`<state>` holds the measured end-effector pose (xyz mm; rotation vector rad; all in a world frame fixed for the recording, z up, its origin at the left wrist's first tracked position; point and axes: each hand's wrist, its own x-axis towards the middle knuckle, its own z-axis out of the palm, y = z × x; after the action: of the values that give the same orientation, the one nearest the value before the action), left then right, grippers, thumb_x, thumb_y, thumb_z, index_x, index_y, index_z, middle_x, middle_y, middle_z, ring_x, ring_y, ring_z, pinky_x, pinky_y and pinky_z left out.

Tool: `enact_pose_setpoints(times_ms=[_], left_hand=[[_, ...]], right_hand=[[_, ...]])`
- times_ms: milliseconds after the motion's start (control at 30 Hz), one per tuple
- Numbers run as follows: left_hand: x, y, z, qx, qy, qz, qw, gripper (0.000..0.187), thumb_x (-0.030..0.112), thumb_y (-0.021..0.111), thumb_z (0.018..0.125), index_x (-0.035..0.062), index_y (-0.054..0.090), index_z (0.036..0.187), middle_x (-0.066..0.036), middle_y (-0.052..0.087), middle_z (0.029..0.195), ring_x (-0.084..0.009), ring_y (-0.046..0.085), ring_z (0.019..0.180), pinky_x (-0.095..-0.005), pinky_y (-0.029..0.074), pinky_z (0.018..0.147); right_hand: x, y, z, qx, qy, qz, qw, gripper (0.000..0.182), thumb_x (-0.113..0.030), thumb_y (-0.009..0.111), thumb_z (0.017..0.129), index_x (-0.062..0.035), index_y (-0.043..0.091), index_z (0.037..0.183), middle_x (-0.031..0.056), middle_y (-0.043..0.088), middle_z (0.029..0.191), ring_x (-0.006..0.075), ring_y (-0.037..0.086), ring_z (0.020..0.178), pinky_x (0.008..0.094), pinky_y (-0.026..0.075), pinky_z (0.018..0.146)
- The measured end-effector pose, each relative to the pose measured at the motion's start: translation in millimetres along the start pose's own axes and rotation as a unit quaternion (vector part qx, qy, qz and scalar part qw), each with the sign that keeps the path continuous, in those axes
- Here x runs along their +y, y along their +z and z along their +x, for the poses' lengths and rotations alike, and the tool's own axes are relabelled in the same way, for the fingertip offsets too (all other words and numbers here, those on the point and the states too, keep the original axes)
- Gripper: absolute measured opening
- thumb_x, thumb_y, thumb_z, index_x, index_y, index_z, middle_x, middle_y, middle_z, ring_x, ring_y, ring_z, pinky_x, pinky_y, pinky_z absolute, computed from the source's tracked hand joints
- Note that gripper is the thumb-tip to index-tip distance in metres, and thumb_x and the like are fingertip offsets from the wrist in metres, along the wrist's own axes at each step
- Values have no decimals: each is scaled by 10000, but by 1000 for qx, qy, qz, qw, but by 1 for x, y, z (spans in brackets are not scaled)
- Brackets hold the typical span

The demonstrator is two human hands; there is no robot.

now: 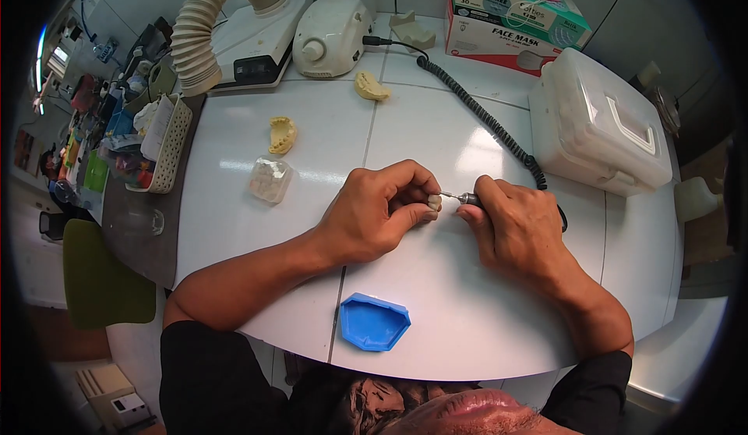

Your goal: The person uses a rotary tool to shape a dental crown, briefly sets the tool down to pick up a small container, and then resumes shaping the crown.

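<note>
Over the middle of the table, my left hand (370,213) pinches a small tooth-coloured dental piece (434,202) between thumb and fingertips. Opposite it, my right hand (520,223) is closed around a rotary handpiece (470,199), whose thin bit points left with its tip right at the dental piece. A coiled black cord (485,114) runs from behind my right hand up to the white control unit (333,39). Below the hands lies a blue faceted tray (375,299). Left of my left hand are a small clear box (270,180) and a yellow dental cast (282,135).
A second yellow cast (372,86) sits near the control unit. At the back left stands a white machine with a ribbed hose (196,45). Mask boxes (506,33) and a white lidded case (600,123) line the right side. A basket (170,150) is at left.
</note>
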<state>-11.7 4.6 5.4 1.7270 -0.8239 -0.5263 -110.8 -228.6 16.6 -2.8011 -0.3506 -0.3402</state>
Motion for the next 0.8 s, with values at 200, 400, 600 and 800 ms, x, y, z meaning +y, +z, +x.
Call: enact_pose_setpoints(times_ms=[200,400,600,800], left_hand=[[0,-1,0,-1,5,4,1000,164,-39,727,987,-60,685,1144,-117,807,1010,-140,781,955,-280,633,885],[0,0,0,1,10,9,1000,164,-31,733,986,-59,686,1140,-120,810,1013,-142,784,955,-281,632,880],[0,0,1,0,7,8,1000,164,-29,735,986,-59,684,1139,-121,811,1018,-144,784,956,-283,632,883],[-2,0,0,-1,5,5,1000,169,-28,736,987,-59,682,1144,-120,808,1023,-142,780,962,-282,630,887]], right_hand=[[-1,0,0,-1,-6,-7,1000,370,-367,706,1051,-60,597,877,109,631,670,337,656,557,455,505,515],[-2,-2,0,-4,-4,-7,1000,367,-370,709,1050,-60,604,884,105,637,676,335,663,567,451,508,524],[-1,-1,0,-3,-6,-10,1000,367,-372,706,1052,-61,607,885,103,635,671,335,663,568,451,508,525],[-2,-2,0,-8,-3,-9,1000,372,-377,701,1057,-62,609,883,104,633,666,337,664,567,451,510,523]])
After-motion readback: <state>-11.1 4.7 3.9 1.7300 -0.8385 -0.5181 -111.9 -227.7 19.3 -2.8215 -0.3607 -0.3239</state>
